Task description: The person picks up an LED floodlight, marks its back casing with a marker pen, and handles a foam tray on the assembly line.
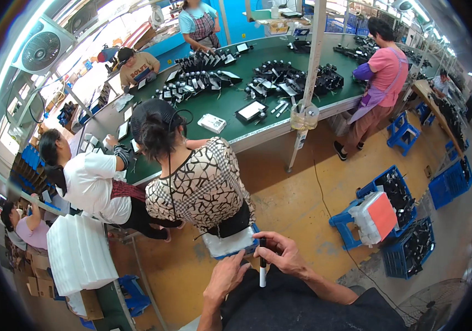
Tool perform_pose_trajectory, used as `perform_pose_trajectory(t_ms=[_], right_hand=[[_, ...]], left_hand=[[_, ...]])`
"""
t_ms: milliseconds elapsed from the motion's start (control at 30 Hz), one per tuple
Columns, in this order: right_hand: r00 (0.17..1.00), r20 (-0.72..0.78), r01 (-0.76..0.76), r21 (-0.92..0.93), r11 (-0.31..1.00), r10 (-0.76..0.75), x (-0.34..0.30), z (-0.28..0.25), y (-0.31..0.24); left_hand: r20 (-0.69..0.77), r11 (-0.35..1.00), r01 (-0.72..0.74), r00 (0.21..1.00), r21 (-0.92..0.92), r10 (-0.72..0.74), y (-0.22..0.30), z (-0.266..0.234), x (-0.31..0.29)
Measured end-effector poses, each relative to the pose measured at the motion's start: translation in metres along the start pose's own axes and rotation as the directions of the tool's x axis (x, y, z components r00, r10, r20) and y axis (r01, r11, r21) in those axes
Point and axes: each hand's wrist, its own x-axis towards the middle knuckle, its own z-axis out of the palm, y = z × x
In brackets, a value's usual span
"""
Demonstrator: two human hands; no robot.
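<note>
Just in front of my dark shirt, my right hand (283,254) pinches a marker pen (262,276) between thumb and fingers. The marker stands nearly upright, its upper part black and its lower end white. My left hand (228,279) is close by on the left, its fingers loosely bent and apart, with nothing visible in it. A small gap separates the left fingertips from the marker. Beyond my hands is a stool with a pale cushioned top (230,243), where a person in a patterned top (197,185) sits with their back to me.
A long green worktable (203,118) carries many black devices (296,80), with several people around it. To the right stand blue stools (403,132), blue crates (409,251) of black parts and a white stack with a red sheet (382,218). White foam sheets (79,254) are stacked at left.
</note>
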Motion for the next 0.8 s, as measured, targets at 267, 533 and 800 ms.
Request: perform_pose_trajectory(t_ms=[267,533,800], right_hand=[[1.000,-0.003,-0.008,0.041,0.999,0.009,0.002,0.000,-0.003],[1.000,0.005,0.011,-0.001,1.000,-0.011,0.014,0.002,0.002],[0.997,0.045,0.069,-0.081,0.994,-0.066,0.026,-0.007,0.007]], left_hand=[[0.009,0.998,0.055,0.998,0.011,-0.056,-0.003,0.004,-0.001],[0.004,0.998,0.063,0.998,0.007,-0.063,-0.009,0.000,-0.002],[-0.010,0.959,0.132,0.990,-0.249,-0.138,-0.019,0.008,0.005]])
